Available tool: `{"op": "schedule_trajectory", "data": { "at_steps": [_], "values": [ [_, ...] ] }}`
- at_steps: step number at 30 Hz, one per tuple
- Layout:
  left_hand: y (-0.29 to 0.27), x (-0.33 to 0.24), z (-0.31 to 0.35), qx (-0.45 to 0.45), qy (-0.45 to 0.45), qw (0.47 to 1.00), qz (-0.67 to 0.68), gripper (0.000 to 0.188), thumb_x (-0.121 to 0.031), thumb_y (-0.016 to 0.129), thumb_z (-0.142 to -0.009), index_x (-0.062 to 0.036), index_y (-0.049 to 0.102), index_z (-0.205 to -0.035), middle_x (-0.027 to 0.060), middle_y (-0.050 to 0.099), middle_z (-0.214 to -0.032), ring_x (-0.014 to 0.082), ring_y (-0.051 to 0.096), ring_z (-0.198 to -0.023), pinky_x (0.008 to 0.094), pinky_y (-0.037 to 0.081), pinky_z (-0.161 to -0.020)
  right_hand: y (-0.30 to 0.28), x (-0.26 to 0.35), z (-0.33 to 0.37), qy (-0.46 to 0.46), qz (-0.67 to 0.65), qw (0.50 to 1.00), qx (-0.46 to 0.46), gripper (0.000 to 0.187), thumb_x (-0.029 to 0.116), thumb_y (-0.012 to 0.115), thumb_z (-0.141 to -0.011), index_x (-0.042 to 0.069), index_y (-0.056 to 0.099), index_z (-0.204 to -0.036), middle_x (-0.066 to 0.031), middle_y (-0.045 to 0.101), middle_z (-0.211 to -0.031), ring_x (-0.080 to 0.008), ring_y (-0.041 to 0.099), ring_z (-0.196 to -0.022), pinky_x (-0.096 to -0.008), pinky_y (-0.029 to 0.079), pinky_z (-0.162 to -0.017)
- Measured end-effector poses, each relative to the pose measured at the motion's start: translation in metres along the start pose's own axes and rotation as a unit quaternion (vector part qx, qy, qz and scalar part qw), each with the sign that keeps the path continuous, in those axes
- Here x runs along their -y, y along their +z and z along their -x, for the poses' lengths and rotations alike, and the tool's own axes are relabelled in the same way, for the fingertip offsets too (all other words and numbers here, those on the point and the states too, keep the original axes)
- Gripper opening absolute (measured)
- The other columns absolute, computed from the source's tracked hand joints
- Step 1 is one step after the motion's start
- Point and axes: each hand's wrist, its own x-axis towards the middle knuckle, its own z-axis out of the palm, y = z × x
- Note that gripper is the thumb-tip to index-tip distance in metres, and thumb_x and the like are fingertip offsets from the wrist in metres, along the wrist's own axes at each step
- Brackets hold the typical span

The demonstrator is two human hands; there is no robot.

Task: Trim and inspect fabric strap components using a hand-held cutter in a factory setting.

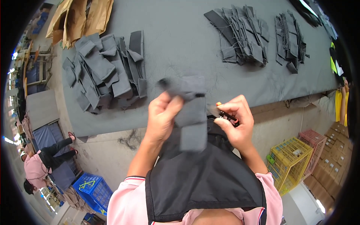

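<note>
My left hand [162, 116] is closed with thumb and fingers on a strip of dark grey fabric pieces [193, 137], which hangs down before the black apron. The strip's upper end is smeared by motion. In my right hand [242, 125] I grip small black thread snips [228, 117] with some red on them. Their blurred blades point toward the strip's right edge; whether they touch it I cannot tell. Left of my hands a loose heap of folded grey fabric pieces [99, 69] lies on the grey-covered table [168, 41].
A stacked bundle of grey pieces [243, 35] and a smaller bundle [290, 41] lie far right on the table. Brown paper [88, 17] sits at the far left corner. Yellow crates [290, 161] and a blue crate [93, 191] stand on the floor. Another person [39, 167] is at left.
</note>
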Motion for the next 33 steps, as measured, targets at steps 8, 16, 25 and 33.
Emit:
{"op": "schedule_trajectory", "data": {
  "at_steps": [8, 16, 25, 33],
  "values": [
    [-0.029, 0.032, -0.022, 0.017, -0.078, 0.985, 0.151, 0.022, -0.028, 0.056, -0.093, -0.0058, 0.056, -0.096, 0.0015, 0.054, -0.080, 0.0119, 0.051, -0.073, 0.0264, 0.043, -0.069, 0.007, -0.024, -0.002, 0.110, -0.109, 0.988, 0.010, 0.015, 0.003, 0.063, -0.083, 0.003, 0.060, -0.097, 0.0080, 0.034, -0.067, -0.0018, 0.030, -0.060, -0.0183, 0.027, -0.052],
    [-0.045, -0.050, -0.007, -0.015, 0.261, 0.946, -0.189, 0.009, 0.001, 0.058, -0.081, 0.0025, 0.057, -0.089, 0.0056, 0.057, -0.088, 0.0129, 0.051, -0.081, 0.0248, 0.041, -0.073, 0.016, -0.034, -0.012, 0.201, -0.178, 0.963, 0.034, 0.019, 0.015, 0.047, -0.097, 0.003, 0.060, -0.100, 0.0005, 0.054, -0.069, -0.0020, 0.044, -0.053, -0.0165, 0.034, -0.046],
    [-0.119, -0.144, 0.005, -0.157, 0.257, 0.573, -0.762, 0.034, 0.003, 0.051, -0.070, -0.0073, 0.064, -0.100, 0.0120, 0.059, -0.114, 0.0314, 0.051, -0.115, 0.0408, 0.038, -0.097, -0.015, -0.018, -0.051, 0.085, -0.086, 0.992, -0.035, 0.014, 0.008, 0.050, -0.094, -0.002, 0.060, -0.094, -0.0021, 0.052, -0.076, -0.0027, 0.044, -0.052, -0.0201, 0.037, -0.041],
    [-0.071, -0.141, 0.006, -0.349, 0.403, 0.605, -0.592, 0.030, 0.006, 0.048, -0.081, 0.0004, 0.059, -0.108, 0.0115, 0.057, -0.122, 0.0267, 0.051, -0.116, 0.0357, 0.036, -0.100, -0.087, -0.022, -0.147, -0.074, 0.340, 0.921, -0.173, 0.032, 0.026, 0.069, -0.080, 0.005, 0.060, -0.104, -0.0101, 0.059, -0.096, -0.0286, 0.062, -0.080, -0.0369, 0.050, -0.068]
  ]
}}
